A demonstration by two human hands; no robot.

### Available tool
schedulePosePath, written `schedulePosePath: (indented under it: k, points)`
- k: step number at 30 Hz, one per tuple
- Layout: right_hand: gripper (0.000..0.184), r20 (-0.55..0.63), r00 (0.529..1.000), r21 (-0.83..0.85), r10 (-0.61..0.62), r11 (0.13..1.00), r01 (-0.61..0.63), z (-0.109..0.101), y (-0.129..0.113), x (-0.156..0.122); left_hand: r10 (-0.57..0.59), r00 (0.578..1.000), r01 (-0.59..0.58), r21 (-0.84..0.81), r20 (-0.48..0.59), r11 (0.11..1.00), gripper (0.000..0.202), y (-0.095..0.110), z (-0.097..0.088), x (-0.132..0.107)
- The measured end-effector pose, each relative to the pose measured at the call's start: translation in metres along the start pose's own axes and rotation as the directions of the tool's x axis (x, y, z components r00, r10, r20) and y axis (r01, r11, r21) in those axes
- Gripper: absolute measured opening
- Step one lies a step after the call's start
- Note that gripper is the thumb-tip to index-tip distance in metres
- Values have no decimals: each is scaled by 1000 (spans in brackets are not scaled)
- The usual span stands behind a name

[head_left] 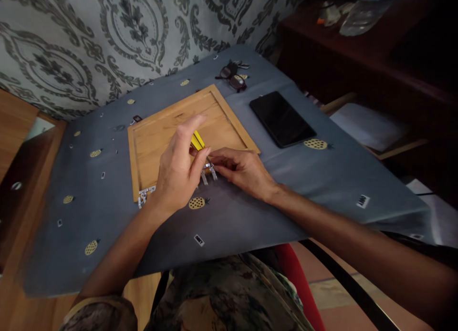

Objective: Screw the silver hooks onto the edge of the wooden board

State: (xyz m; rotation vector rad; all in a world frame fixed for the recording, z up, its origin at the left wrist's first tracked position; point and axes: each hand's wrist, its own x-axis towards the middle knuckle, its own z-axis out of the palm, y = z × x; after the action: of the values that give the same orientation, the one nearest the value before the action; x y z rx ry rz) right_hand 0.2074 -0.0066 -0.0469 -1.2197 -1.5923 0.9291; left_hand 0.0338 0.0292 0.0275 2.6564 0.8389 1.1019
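Observation:
A framed wooden board (164, 135) lies on the cloth-covered table, its recessed face up. Along its near edge runs a metal hook rail (146, 191), with several hooks jutting toward me. My left hand (179, 169) holds a screwdriver (198, 140) by its yellow handle, the index finger raised. The shaft slants down to the right toward the rail, partly covered by fingers. At the rail's right end my right hand (246, 171) is closed, its thumb and fingertips pinched by the shaft's lower end; what lies between them is too small to make out.
To the right of the board lies a black tablet (282, 118). Eyeglasses (232, 78) rest behind it, beside some keys (241, 65). A small dark item (137, 118) sits by the board's far left corner. A patterned curtain (136, 30) hangs along the table's back edge.

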Motion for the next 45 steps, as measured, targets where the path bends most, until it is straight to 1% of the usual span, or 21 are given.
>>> schedulePosePath:
  k: [3, 7, 9, 13, 19, 22, 25, 33, 39, 45]
  points:
    - [34, -5, 999, -44, -39, 998, 39, 0, 0, 0, 2, 1000, -2, 8, 5, 1000, 49, -1, 0, -1]
    - [46, 4, 996, -135, -91, 987, 91, -3, -4, -2, 13, 1000, -13, -8, -2, 1000, 48, -2, 0, -1]
    - [47, 12, 996, -163, -94, 982, 95, -5, -6, -4, 21, 1000, -21, -11, -4, 1000, 47, -3, 0, -1]
    - [43, -3, 994, -172, -105, 980, 103, -7, -9, -7, 27, 1000, -27, -5, 3, 1000, 46, -4, 0, -1]
    - [62, 60, 994, -229, -90, 968, 101, -8, -4, -9, 21, 1000, -21, -7, 9, 1000, 46, -5, 0, -1]
    - [66, 79, 995, -252, -61, 964, 79, -8, -2, -8, 9, 1000, -9, -24, 6, 1000, 47, -5, 1, -2]
    - [67, 94, 995, -263, -39, 963, 63, -8, -4, -7, 11, 1000, -11, -24, 5, 1000, 48, -5, 0, -2]
    - [63, 115, 993, -293, -30, 954, 62, -8, -9, -5, 20, 1000, -20, -4, 23, 1000, 49, -4, -2, -1]
    - [65, 137, 990, -344, -37, 935, 83, -10, -11, -3, 27, 999, -27, -14, 30, 1000, 48, -6, -3, -1]
    - [63, 158, 986, -336, -51, 936, 102, -13, -14, -2, 22, 999, -22, -12, 31, 1000, 49, -6, -3, 0]
